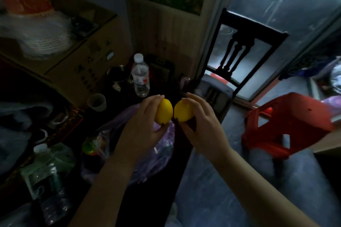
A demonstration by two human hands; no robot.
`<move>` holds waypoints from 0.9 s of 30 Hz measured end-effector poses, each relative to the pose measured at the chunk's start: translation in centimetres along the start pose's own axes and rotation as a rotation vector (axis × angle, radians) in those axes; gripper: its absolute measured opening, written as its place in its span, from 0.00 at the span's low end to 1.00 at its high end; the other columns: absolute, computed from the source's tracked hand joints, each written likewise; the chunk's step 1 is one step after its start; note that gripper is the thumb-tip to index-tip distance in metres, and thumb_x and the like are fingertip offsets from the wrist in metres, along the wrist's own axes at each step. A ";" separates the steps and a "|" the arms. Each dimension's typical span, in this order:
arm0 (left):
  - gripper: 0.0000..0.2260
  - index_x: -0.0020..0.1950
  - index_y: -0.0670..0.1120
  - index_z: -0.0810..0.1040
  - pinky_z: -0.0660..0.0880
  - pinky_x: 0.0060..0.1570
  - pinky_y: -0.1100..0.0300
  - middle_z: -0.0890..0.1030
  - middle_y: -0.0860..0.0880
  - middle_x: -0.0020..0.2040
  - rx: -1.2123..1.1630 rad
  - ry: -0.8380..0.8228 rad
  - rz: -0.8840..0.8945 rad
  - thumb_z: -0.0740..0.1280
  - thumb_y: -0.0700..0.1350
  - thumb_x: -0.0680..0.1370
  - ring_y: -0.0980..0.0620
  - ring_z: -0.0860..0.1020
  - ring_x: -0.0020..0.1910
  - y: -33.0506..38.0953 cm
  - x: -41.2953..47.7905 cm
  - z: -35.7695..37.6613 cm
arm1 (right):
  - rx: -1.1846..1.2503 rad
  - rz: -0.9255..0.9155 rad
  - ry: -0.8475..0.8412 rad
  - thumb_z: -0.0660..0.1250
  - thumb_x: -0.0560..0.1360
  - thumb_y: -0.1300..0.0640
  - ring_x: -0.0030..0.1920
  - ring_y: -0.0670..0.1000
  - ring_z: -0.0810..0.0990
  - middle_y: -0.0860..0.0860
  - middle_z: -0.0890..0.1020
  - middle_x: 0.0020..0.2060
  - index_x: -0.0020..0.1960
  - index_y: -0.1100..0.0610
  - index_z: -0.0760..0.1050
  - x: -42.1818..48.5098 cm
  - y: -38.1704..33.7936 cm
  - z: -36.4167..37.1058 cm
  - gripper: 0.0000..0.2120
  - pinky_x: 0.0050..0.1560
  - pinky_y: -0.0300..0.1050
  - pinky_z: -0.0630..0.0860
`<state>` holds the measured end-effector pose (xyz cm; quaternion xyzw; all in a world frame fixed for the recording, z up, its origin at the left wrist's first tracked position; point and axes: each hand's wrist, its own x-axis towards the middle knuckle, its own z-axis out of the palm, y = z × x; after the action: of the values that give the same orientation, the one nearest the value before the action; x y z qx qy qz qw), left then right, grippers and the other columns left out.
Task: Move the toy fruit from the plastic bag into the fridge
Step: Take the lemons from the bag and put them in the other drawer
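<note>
Yellow toy fruit sits in each of our hands: the left hand [145, 125] has its fingers [154, 98] curled closed around one lemon-like fruit [164, 110], and the right hand [200, 125] is closed around a second fruit [182, 111]. Both hang above the purple plastic bag [147, 153] on the dark tabletop [103, 121], nearly touching. We should keep both grips firm and carry them level (no fridge is in sight). The left fruit stands roughly upright; the right one's long axis tilts toward the lower left.
</note>
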<state>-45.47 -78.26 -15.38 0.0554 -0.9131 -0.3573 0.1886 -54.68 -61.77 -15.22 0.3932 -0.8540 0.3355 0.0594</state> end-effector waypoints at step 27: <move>0.32 0.71 0.50 0.67 0.71 0.61 0.56 0.68 0.52 0.69 -0.156 -0.318 0.662 0.75 0.45 0.70 0.53 0.69 0.67 34.6 -19.5 13.0 | -0.418 0.490 0.397 0.72 0.72 0.50 0.71 0.51 0.61 0.47 0.61 0.72 0.70 0.44 0.58 -41.7 -6.5 -27.3 0.33 0.61 0.48 0.69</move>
<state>-31.27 -39.87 -6.80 -0.3133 -0.8696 -0.3495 0.1535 -26.02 -21.52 -6.04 0.0838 -0.9446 0.2280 0.2209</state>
